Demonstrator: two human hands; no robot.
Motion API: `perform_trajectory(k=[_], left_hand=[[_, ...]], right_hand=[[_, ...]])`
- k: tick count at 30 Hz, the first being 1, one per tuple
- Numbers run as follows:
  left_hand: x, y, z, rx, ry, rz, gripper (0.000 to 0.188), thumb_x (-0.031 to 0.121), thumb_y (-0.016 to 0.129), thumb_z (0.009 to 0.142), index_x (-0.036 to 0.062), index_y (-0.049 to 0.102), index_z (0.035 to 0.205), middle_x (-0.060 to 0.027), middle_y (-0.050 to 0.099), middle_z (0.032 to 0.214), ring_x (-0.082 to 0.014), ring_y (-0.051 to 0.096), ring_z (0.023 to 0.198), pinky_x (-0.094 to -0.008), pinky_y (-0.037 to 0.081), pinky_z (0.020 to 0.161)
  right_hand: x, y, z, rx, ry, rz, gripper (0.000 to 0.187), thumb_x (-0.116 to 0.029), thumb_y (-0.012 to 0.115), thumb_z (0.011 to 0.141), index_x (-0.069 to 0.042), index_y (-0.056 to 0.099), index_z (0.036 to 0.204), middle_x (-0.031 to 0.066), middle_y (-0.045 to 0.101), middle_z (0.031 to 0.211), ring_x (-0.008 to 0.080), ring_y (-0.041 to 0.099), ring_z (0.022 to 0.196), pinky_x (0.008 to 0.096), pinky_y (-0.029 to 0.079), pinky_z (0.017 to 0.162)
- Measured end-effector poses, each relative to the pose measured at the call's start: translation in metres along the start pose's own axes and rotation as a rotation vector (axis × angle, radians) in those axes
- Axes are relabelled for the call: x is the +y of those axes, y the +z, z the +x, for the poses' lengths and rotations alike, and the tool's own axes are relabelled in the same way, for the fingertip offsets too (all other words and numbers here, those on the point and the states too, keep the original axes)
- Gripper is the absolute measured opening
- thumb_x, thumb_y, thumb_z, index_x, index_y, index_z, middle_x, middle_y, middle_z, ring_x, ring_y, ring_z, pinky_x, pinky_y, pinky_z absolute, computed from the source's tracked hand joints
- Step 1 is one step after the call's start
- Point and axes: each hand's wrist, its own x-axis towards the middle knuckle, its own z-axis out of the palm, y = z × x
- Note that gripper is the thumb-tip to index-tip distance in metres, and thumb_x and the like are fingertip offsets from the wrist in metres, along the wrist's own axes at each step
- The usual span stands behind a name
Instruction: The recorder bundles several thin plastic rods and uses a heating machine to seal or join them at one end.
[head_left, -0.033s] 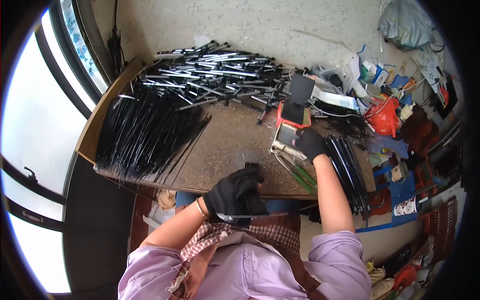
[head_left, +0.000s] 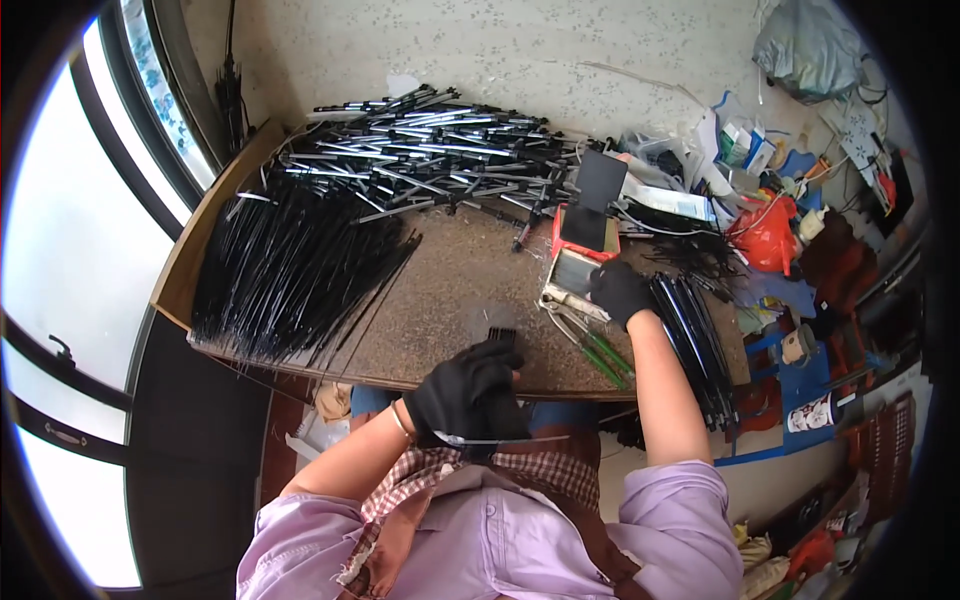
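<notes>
My left hand (head_left: 465, 395), in a black glove, is closed around a bundle of thin black ribs (head_left: 502, 335) over my lap at the table's front edge. The ribs' square, comb-like ends stick out past the fingers. A thin silver rod (head_left: 515, 439) lies crosswise below the same hand. My right hand (head_left: 621, 291), also gloved in black, has its fingers curled at the right side of a small shallow metal tray (head_left: 574, 272). Whatever the fingertips pinch is hidden. Green-handled pliers (head_left: 590, 345) lie just below the tray.
Black ribs (head_left: 290, 270) cover the table's left side, and silver-and-black shafts (head_left: 430, 150) are heaped along the back. A red box (head_left: 585, 232) with a black lid stands behind the tray. Dark rods (head_left: 695, 345) lie right of my right forearm. A red bag (head_left: 765, 238) sits among clutter.
My left hand has turned slightly, and the silver rod under it has tilted a little, its right end lower. My right hand stays at the tray.
</notes>
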Motion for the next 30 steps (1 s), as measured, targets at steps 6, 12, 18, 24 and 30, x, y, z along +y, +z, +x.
perform_trajectory(k=[6,12,18,24,30], left_hand=[[0.013,0.004,-0.019,0.093,0.001,-0.012,0.040,0.012,0.067,0.066,0.0011,0.056,0.103,-0.0208,0.057,0.107,-0.0378,0.054,0.103,-0.0405,0.043,0.089],[-0.001,0.002,-0.037,0.053,0.010,-0.039,0.034,0.010,0.064,0.070,-0.0001,0.057,0.101,-0.0219,0.058,0.107,-0.0397,0.055,0.101,-0.0432,0.042,0.090],[-0.018,0.013,-0.051,0.065,0.075,-0.085,0.034,0.011,0.065,0.071,0.0015,0.056,0.102,-0.0204,0.058,0.105,-0.0386,0.055,0.100,-0.0461,0.042,0.088],[-0.017,0.016,-0.052,0.068,0.077,-0.096,0.035,0.012,0.064,0.071,0.0015,0.054,0.103,-0.0191,0.059,0.102,-0.0386,0.057,0.096,-0.0457,0.043,0.087],[-0.016,0.014,-0.052,0.092,0.091,-0.101,0.033,0.012,0.063,0.072,0.0014,0.054,0.102,-0.0189,0.060,0.100,-0.0378,0.057,0.095,-0.0456,0.043,0.086]], right_hand=[[0.008,0.007,0.001,0.144,-0.160,0.187,0.014,-0.021,0.065,0.071,-0.010,0.062,0.077,0.0134,0.059,0.080,0.0314,0.059,0.080,0.0400,0.046,0.069],[-0.052,0.004,-0.031,0.121,0.021,0.366,0.013,-0.023,0.058,0.079,-0.010,0.060,0.081,0.0134,0.059,0.080,0.0332,0.059,0.076,0.0403,0.046,0.068],[-0.112,0.032,-0.094,-0.098,-0.075,0.245,0.018,-0.026,0.051,0.087,-0.010,0.058,0.086,0.0138,0.061,0.085,0.0329,0.060,0.075,0.0421,0.047,0.062],[-0.112,0.049,-0.101,-0.061,0.058,0.239,0.022,-0.028,0.050,0.087,-0.008,0.057,0.081,0.0143,0.060,0.070,0.0328,0.060,0.063,0.0417,0.048,0.056],[-0.123,0.040,-0.098,-0.049,0.072,0.245,0.020,-0.025,0.051,0.086,-0.007,0.056,0.081,0.0129,0.059,0.068,0.0319,0.059,0.061,0.0413,0.048,0.055]])
